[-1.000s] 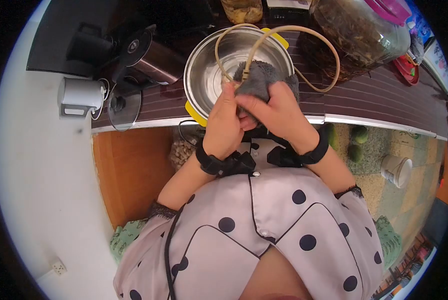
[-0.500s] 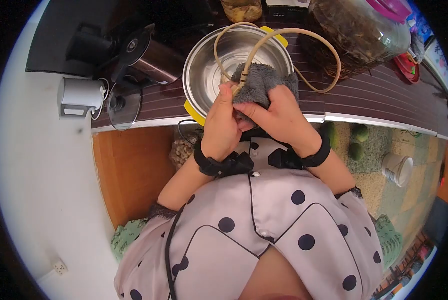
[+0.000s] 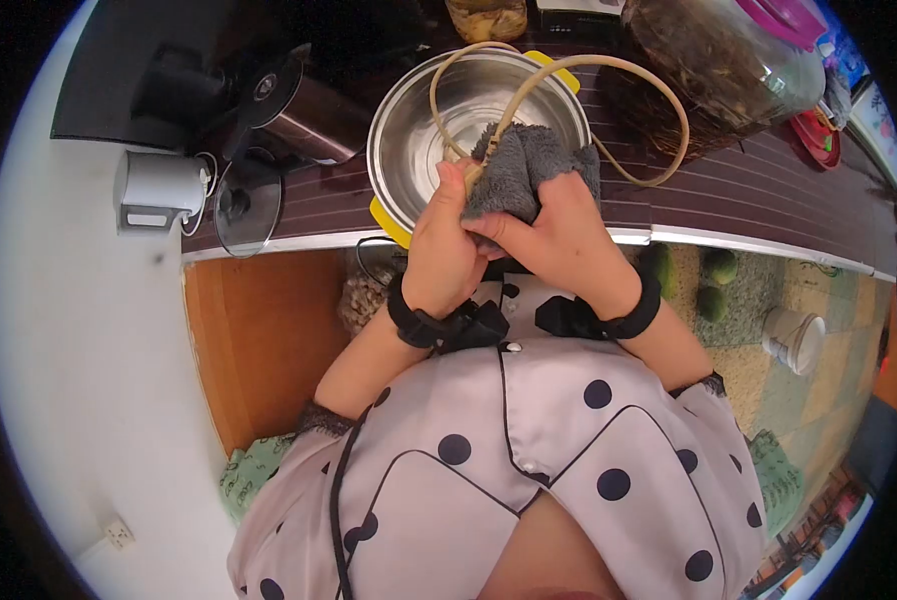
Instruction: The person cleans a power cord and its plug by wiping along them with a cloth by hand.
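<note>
Over the near rim of a steel pot [image 3: 394, 150] with yellow handles [image 3: 389, 222], my two hands work close together. My right hand [image 3: 574, 235] grips a fluffy grey cloth [image 3: 524, 165], its thumb pressing the cloth toward my left hand. Closed around the end of a beige cord [image 3: 609, 62] is my left hand [image 3: 441, 245]; the cloth lies against this end and partly hides it. From there the cord loops up over the pot and down to its right side. What sits inside my left palm is hidden.
Left of the pot are a dark kettle [image 3: 314, 120], a glass lid [image 3: 254, 225] and a grey appliance [image 3: 159, 190]. A large jar [image 3: 709, 60] stands at the back right. On the floor are a white bucket [image 3: 794, 340] and green melons [image 3: 714, 302].
The grey cloth has shifted slightly left and down, covering more of the cord's end. Both hands keep nearly the same place, and the cord loop has moved slightly right.
</note>
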Available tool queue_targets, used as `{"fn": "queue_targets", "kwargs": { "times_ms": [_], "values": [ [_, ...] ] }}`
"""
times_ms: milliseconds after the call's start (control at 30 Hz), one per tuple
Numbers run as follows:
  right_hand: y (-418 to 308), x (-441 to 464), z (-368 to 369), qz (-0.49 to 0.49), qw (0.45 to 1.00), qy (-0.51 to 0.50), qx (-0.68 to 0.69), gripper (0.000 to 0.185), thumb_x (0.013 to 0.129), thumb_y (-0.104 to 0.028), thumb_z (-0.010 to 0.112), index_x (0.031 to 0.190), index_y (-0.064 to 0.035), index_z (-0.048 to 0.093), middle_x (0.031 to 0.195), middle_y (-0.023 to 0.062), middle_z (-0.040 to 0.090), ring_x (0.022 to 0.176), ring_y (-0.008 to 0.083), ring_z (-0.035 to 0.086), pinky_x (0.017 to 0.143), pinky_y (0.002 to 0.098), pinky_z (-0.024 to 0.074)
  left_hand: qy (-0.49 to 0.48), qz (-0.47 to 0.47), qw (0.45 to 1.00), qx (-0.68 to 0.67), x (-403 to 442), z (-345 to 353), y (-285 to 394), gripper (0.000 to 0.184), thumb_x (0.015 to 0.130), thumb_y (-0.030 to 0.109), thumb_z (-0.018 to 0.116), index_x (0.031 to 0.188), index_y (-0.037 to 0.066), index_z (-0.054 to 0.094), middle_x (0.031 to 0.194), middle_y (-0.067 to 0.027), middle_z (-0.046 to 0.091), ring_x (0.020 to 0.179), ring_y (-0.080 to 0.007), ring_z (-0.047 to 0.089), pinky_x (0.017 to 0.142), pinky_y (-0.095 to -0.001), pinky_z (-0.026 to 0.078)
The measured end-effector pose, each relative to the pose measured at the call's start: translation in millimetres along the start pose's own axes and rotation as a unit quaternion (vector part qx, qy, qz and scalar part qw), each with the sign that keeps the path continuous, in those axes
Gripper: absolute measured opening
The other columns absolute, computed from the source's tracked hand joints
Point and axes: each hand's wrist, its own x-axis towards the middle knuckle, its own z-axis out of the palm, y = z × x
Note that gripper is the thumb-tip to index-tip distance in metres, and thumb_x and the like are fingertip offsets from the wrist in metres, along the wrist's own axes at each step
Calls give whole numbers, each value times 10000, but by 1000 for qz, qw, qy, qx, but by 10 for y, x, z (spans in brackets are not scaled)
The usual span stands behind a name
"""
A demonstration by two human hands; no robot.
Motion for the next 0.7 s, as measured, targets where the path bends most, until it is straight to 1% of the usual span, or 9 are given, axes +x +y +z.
{"fn": "queue_targets", "kwargs": {
  "times_ms": [67,133,267,400,500,567,600,667,700],
  "values": [
    [12,10,11,-6,999,28,-19,338,770,-297,655,739,38,623,601,187,584,562,316,587,562,360,468,8,-12,1000,-5,-5,-32,-49,511,950,516,262,1077,87,509,697,21,471,507,-56,321,455,-192,266],
    [134,41,61,120,979,124,110,392,805,-345,636,746,42,618,615,169,590,555,248,579,568,343,465,-123,-51,988,-76,-11,-153,-151,429,970,461,267,1044,91,470,733,19,422,563,-61,333,481,-192,286],
    [136,47,13,212,922,136,294,426,895,-395,542,900,26,607,785,52,615,703,98,531,619,264,446,-87,-66,989,-99,-15,-162,-36,489,946,524,253,1004,91,473,661,31,340,532,-60,278,478,-196,259],
    [95,10,-42,210,910,133,333,432,934,-410,463,958,-4,606,831,-2,589,722,53,491,635,207,426,-141,-60,986,-63,19,-196,20,540,924,576,228,1052,115,479,614,53,297,481,-60,263,458,-191,249],
    [150,-17,-73,198,915,102,336,358,910,-344,538,979,2,602,861,10,602,751,62,513,669,217,446,-193,-58,974,-105,52,-298,-6,518,928,552,275,1005,81,476,664,27,330,528,-61,266,479,-192,242],
    [91,-20,-60,169,927,92,322,310,886,-285,577,985,7,601,877,17,611,770,69,531,685,224,455,-200,-80,966,-142,85,-387,-22,417,905,465,476,1043,72,486,715,4,426,566,-78,387,506,-201,342],
    [63,-14,-60,139,938,81,307,272,862,-227,617,990,12,601,893,25,620,788,76,549,700,230,465,-200,-80,966,-142,81,-366,7,417,905,465,476,1043,72,486,715,4,426,566,-78,387,506,-201,342],
    [50,14,-67,152,932,92,317,254,838,-181,635,992,19,602,904,36,627,801,85,564,711,235,471,-170,74,959,213,60,-314,92,484,780,343,707,1087,46,481,813,-40,524,661,-121,514,603,-232,450],
    [46,20,-55,167,924,103,327,245,814,-134,653,993,25,602,915,47,633,814,95,578,721,241,478,-169,73,959,213,70,-357,111,484,780,343,707,1087,46,481,813,-40,524,661,-121,514,603,-232,450]
  ]
}}
